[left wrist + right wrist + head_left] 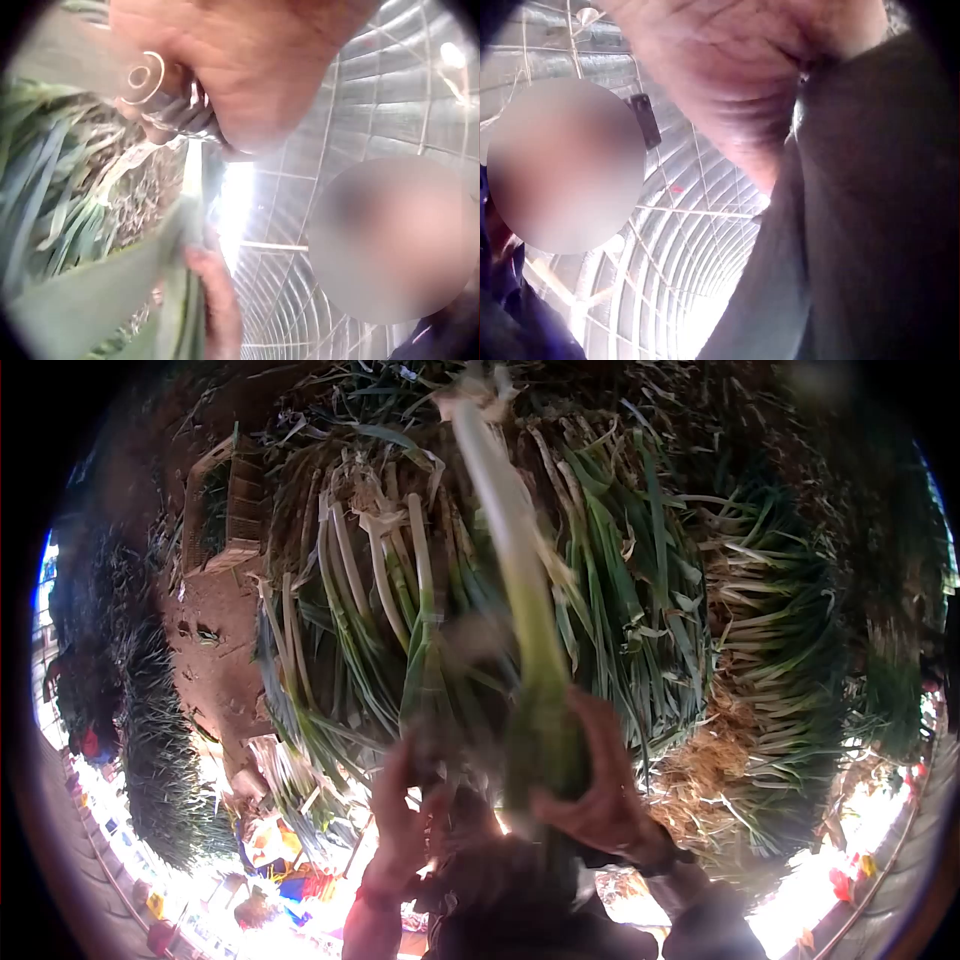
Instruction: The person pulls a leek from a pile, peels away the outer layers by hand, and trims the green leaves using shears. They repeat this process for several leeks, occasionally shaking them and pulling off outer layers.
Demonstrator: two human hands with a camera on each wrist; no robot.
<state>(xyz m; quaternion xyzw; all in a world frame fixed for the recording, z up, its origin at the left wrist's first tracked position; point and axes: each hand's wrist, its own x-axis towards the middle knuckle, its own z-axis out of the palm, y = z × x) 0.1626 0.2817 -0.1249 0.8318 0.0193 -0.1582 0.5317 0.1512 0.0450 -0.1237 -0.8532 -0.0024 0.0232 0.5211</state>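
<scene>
A thick leek (515, 550) stretches up the middle of the head view, its white root end blurred at the top. My right hand (605, 790) holds its green leaves near my body, thumb and fingers on either side. The left hand (395, 825) is raised to the left of it, fingers bent; blur hides what lies between them. In the left wrist view, a shiny metal thing (180, 109) with a ringed end lies against the left palm (255, 67), above green leaves (184, 300). Broad dark leaves (877, 195) fill the right wrist view beside the right hand (742, 82).
Many leeks (345, 560) lie in a wide pile ahead, with another stacked row (780, 660) at the right. A brown crate (243, 500) stands at the upper left beside bare ground (215, 650). Dry straw (710, 760) lies at the lower right.
</scene>
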